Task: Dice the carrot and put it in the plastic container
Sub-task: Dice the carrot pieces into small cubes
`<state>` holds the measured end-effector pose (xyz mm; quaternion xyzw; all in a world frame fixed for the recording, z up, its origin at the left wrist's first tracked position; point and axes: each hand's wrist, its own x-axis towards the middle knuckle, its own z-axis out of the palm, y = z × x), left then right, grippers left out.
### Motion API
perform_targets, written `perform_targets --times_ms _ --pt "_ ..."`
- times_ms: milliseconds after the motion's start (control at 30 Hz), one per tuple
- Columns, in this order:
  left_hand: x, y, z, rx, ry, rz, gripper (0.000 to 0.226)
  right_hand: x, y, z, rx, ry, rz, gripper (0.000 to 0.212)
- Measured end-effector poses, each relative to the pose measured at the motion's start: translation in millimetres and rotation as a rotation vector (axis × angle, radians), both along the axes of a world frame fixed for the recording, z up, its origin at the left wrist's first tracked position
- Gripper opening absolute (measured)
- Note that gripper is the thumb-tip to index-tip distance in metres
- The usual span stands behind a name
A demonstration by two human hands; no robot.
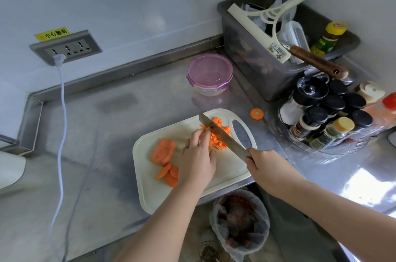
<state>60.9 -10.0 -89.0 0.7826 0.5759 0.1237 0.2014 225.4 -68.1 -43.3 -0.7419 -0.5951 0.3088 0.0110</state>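
One knife (pixel 227 140) in right hand (pixel 265 167), left hand (pixel 198 158) pinning carrot (pixel 211 135)

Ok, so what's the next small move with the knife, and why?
Probably another chop: the right hand holds the knife on carrot strips that the left hand pins to the cutting board, with diced carrot piled past the blade. Slices and a chunk lie uncut, and the plastic container is lidded.

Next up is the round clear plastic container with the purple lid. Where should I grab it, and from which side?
Likely across the rim of the purple lid, from above and the front-left: the round plastic container stands upright, the dark grey plastic bin crowds its right side, and the lid looks clipped shut.
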Motion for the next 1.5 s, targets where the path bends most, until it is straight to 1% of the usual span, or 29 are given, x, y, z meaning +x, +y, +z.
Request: perform_targets --times_ms 67,200,333,400,500,533,567,600,667,700,733,767,800,867,900,967,1033,1067,1133,1300,1367,1433,1500 --pt "2.0 1.1 1.6 -0.041 0.048 -0.027 0.062 -0.3 0.9 1.5 -0.004 0.013 -0.006 0.033" --pt "1.3 2.8 4.5 -0.098 0.076 -0.002 0.065 0.2 1.8 4.3 -0.006 0.03 -0.025 0.034" --pt "2.2 -0.1 6.3 -0.038 0.147 -0.077 0.075 0.9 1.7 5.6 0.007 0.03 -0.022 0.035" --pt "5.4 -0.5 4.5 -0.066 0.168 -0.119 0.075 1.9 1.7 5.3 0.008 0.059 -0.026 0.035" --pt "4.3 2.2 2.0 -0.106 0.212 -0.139 0.064 5.3 1.8 3.2 0.024 0.074 -0.018 0.036" --pt "1.5 4.1 3.0 -0.103 0.193 -0.133 0.059 8.2 1.5 2.3 0.041 0.056 -0.008 0.036" --pt "-2.7 6.6 4.6 -0.105 0.117 -0.1 0.054 11.1 0.8 0.3 0.059 0.024 0.007 0.036" --pt "-8.1 10.3 7.8 -0.121 -0.009 -0.023 0.049 14.1 -0.6 0.0 0.089 -0.013 0.028 0.033" --pt "-20.0 22.5 17.3 -0.143 -0.298 0.212 0.041 22.7 -3.9 1.0 0.169 -0.126 0.092 0.015" --pt "-25.5 30.2 22.7 -0.121 -0.401 0.317 0.038 26.0 -6.3 1.7 0.202 -0.189 0.126 0.016" --pt "-30.1 37.0 27.8 -0.081 -0.455 0.376 0.036 28.1 -8.5 3.1 0.232 -0.252 0.167 0.024" --pt "-32.5 42.6 32.8 -0.047 -0.481 0.384 0.034 30.0 -10.5 2.3 0.254 -0.303 0.206 0.029" --pt "-32.3 47.0 38.5 -0.033 -0.492 0.348 0.034 30.7 -11.8 1.9 0.301 -0.331 0.236 0.031" --pt "-25.9 52.3 48.3 -0.068 -0.436 0.182 0.038 30.7 -12.7 0.9 0.399 -0.372 0.289 0.03" --pt "-21.6 53.6 50.3 -0.112 -0.367 0.078 0.041 31.2 -11.4 -0.3 0.432 -0.402 0.299 0.032" --pt "-12.0 55.3 49.2 -0.21 -0.207 -0.111 0.048 32.8 -8.4 -1.6 0.459 -0.447 0.316 0.043" --pt "-3.6 55.6 44.7 -0.294 -0.077 -0.205 0.048 30.7 -6.0 -2.1 0.452 -0.497 0.336 0.048" --pt "1.1 55.4 42.0 -0.327 -0.052 -0.224 0.047 29.8 -4.3 -1.4 0.452 -0.503 0.345 0.048" --pt "6.3 55.6 36.7 -0.362 -0.062 -0.221 0.044 27.2 -1.8 -1.0 0.469 -0.486 0.357 0.048" --pt "4.3 64.7 27.5 -0.28 -0.176 -0.058 0.039 25.7 0.9 -0.3 0.486 -0.475 0.377 0.047" --pt "3.4 63.3 30.4 -0.298 -0.199 -0.065 0.041 26.6 -1.0 -3.5 0.461 -0.46 0.376 0.047" --pt "1.5 61.6 36.3 -0.311 -0.262 -0.067 0.041 23.6 -2.6 -1.1 0.407 -0.434 0.369 0.042" --pt "-6.6 61.9 41.0 -0.272 -0.376 0.006 0.04 22.5 -1.7 3.1 0.406 -0.385 0.326 0.033"
